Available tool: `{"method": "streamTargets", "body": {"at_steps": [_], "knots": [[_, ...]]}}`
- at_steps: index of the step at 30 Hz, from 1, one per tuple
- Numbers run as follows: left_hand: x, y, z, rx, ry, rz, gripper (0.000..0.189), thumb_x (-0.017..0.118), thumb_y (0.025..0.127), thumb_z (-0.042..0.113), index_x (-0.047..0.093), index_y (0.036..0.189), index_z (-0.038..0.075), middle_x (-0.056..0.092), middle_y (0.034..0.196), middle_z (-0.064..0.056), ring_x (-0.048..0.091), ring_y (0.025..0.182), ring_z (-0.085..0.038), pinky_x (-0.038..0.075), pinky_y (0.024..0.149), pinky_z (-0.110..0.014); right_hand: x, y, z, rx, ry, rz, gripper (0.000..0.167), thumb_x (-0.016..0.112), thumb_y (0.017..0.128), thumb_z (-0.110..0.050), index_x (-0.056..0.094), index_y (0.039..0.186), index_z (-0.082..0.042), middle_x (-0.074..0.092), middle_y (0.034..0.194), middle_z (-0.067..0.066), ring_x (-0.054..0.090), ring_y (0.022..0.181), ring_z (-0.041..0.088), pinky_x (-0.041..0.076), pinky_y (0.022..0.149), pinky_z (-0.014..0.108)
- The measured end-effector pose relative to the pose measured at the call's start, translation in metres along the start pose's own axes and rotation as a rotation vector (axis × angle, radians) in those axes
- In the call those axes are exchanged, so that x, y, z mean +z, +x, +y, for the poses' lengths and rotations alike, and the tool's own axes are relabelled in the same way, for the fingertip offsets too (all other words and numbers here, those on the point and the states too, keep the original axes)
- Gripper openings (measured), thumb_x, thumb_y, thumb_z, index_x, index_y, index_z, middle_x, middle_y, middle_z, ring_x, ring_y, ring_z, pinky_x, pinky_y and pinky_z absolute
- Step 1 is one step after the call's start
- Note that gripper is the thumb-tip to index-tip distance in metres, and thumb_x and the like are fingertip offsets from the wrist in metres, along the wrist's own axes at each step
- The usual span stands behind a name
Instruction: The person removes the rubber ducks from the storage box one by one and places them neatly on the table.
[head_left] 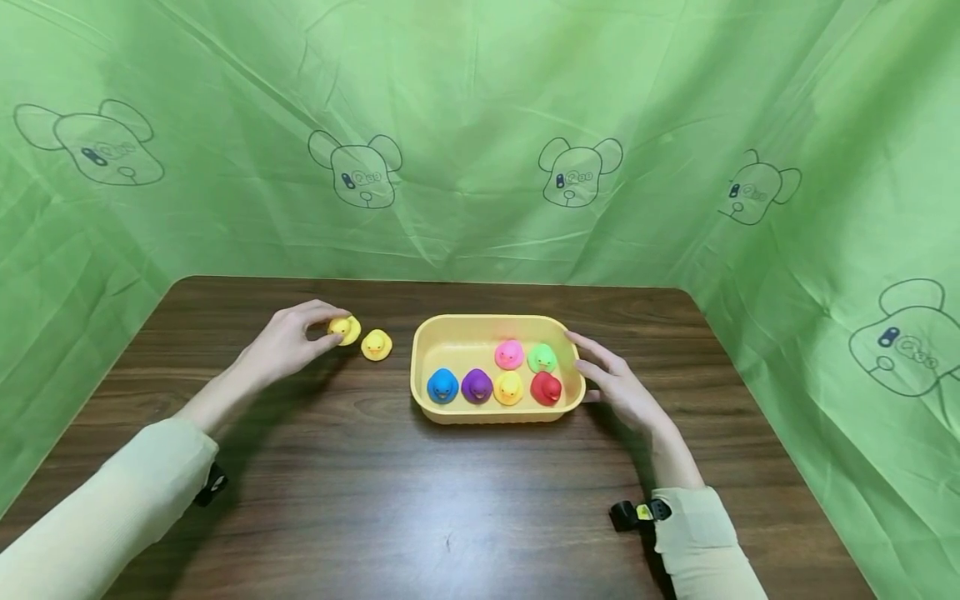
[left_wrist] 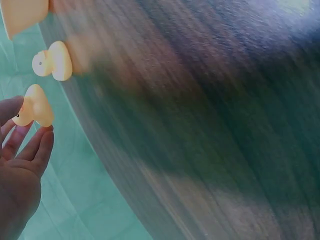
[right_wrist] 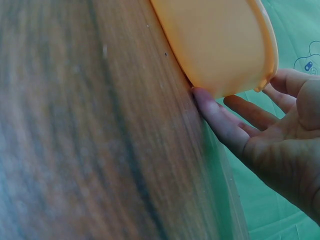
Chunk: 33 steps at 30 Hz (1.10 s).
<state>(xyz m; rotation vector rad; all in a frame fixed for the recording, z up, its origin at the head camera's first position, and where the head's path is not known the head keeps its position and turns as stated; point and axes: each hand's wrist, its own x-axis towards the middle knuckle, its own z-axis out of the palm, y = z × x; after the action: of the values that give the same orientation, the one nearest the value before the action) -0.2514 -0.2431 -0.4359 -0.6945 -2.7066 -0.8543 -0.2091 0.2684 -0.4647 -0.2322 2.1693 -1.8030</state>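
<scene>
In the head view my left hand (head_left: pixel 295 340) pinches a yellow rubber duck (head_left: pixel 346 330) between thumb and fingers; the left wrist view shows this held duck (left_wrist: pixel 37 107) at the fingertips. Just to its right a second yellow rubber duck (head_left: pixel 377 345) stands on the table. My right hand (head_left: pixel 622 390) rests its extended fingers against the right end of a pale yellow plastic tub (head_left: pixel 450 327). From the right wrist, the thumb (right_wrist: pixel 215 110) shows low by the tub's wall (right_wrist: pixel 220 45), with other fingers nearer the rim.
Inside the tub sit a blue duck (head_left: pixel 442 387), a purple duck (head_left: pixel 477 386), a yellow duck (head_left: pixel 508 387), a red duck (head_left: pixel 546 388), a pink duck (head_left: pixel 509 355) and a green duck (head_left: pixel 542 358). Green curtains (head_left: pixel 465 225) surround the wooden table (head_left: pixel 420 517).
</scene>
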Motion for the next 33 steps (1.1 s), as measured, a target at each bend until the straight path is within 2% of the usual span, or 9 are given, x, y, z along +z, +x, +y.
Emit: {"method": "streamTargets", "body": {"at_steps": [5, 10, 19, 26, 33], "knots": [[0.001, -0.003, -0.005, -0.022, -0.004, -0.009, 0.035, 0.076, 0.092, 0.011, 0.071, 0.126, 0.005, 0.073, 0.12, -0.011, 0.07, 0.112, -0.033, 0.053, 0.096, -0.051, 0.0, 0.0, 0.001, -0.001, -0.002, 0.002, 0.054, 0.048, 0.11, -0.023, 0.033, 0.162, -0.022, 0.031, 0.167, 0.012, 0.043, 0.142, 0.038, 0.063, 0.084, 0.036], [0.003, -0.005, -0.007, -0.052, -0.004, -0.043, 0.034, 0.075, 0.094, 0.012, 0.071, 0.127, 0.006, 0.073, 0.122, -0.012, 0.067, 0.119, -0.037, 0.051, 0.102, -0.057, -0.001, 0.0, 0.001, -0.001, -0.001, 0.003, 0.054, 0.048, 0.11, -0.023, 0.033, 0.162, -0.021, 0.03, 0.168, 0.012, 0.043, 0.142, 0.039, 0.063, 0.084, 0.036], [0.007, -0.008, -0.013, -0.086, 0.016, -0.092, 0.033, 0.074, 0.094, 0.011, 0.07, 0.126, 0.005, 0.072, 0.124, -0.015, 0.065, 0.123, -0.041, 0.049, 0.105, -0.06, -0.001, 0.001, 0.001, 0.004, 0.006, 0.004, 0.053, 0.048, 0.11, -0.022, 0.034, 0.162, -0.022, 0.029, 0.168, 0.01, 0.043, 0.142, 0.039, 0.063, 0.085, 0.037], [0.012, -0.008, -0.017, -0.067, 0.022, -0.102, 0.033, 0.074, 0.094, 0.01, 0.071, 0.125, 0.005, 0.073, 0.122, -0.015, 0.066, 0.12, -0.04, 0.051, 0.103, -0.058, 0.0, 0.001, 0.002, 0.002, 0.009, 0.005, 0.054, 0.049, 0.11, -0.023, 0.034, 0.161, -0.022, 0.028, 0.169, 0.009, 0.043, 0.142, 0.037, 0.063, 0.085, 0.037], [0.014, -0.009, -0.018, -0.087, 0.027, -0.12, 0.034, 0.074, 0.093, 0.01, 0.07, 0.127, 0.004, 0.072, 0.124, -0.016, 0.064, 0.122, -0.042, 0.049, 0.104, -0.06, -0.001, 0.001, 0.002, -0.001, 0.004, 0.005, 0.054, 0.049, 0.11, -0.023, 0.034, 0.162, -0.022, 0.028, 0.169, 0.008, 0.043, 0.142, 0.036, 0.063, 0.085, 0.036]]}}
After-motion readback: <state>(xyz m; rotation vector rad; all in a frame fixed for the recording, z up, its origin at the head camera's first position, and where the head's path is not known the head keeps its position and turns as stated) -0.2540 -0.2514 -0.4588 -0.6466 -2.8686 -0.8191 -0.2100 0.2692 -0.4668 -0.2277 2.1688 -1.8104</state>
